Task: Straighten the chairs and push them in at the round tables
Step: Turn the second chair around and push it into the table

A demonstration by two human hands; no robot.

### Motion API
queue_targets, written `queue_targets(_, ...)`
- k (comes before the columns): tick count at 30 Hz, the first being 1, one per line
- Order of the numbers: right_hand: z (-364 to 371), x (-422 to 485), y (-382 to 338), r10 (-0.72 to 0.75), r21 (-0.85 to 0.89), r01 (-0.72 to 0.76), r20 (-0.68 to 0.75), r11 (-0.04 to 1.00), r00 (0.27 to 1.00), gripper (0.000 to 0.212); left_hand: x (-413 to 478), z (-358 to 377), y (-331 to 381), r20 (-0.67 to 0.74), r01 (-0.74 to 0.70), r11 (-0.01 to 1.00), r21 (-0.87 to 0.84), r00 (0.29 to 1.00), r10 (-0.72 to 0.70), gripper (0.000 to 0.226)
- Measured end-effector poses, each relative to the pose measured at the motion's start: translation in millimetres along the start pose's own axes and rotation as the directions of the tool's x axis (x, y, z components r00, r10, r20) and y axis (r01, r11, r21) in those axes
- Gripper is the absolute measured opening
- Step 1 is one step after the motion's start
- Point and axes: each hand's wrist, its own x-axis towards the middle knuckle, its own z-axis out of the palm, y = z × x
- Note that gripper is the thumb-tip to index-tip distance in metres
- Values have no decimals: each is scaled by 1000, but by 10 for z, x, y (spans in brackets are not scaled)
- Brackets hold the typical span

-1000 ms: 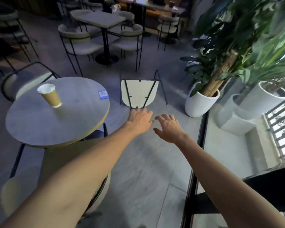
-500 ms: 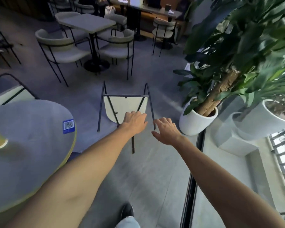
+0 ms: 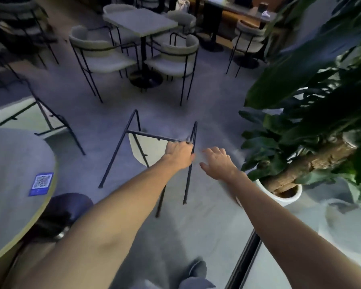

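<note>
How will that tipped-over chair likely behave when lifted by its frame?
Probably light: the chair is thin black rods with one pale seat. Likely stiff. Held by the left hand at one corner, it may swing; the right hand is open beside it.

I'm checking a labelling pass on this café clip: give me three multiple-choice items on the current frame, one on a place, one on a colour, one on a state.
1. Where is the tipped-over chair?
A. On the round table
B. On the floor between the round table and the potted plant
C. Tucked under the square table

2. What colour is the sticker?
A. Red
B. Green
C. Blue

3. What is the left hand doing?
A. Gripping the chair frame
B. Resting on the table
C. Holding a cup

B: it lies between round table and potted plant.
C: blue border.
A: fingers curl over the frame.
</note>
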Motion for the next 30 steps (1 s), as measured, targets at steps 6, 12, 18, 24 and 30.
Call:
queue_targets(6, -201, 844, 608, -117, -26, 120, 100, 992, 988, 55, 674, 75, 171, 17, 143, 988, -65, 990, -142, 39)
queue_targets(12, -292, 1815, 748, -277, -40, 283, 111, 958, 954, 50, 1367, 234, -89, 66, 285, 957, -59, 957, -281, 45)
queue_targets(18, -254, 2976, 674, -410, -86, 432, 192, 898, 891, 53, 2188, 532, -520, 102, 393, 916, -77, 917, -385, 41)
queue_targets(24, -402, 4139, 522, -484, -148, 536, 285, 831, 828, 53, 3026, 701, -934, 211, 561, 813, -156, 823, -527, 40)
queue_targets(30, -344, 4905, 258, -559, -179, 660, 400, 730, 726, 53, 3253, 816, -1350, 285, 693, 706, -145, 713, -641, 44)
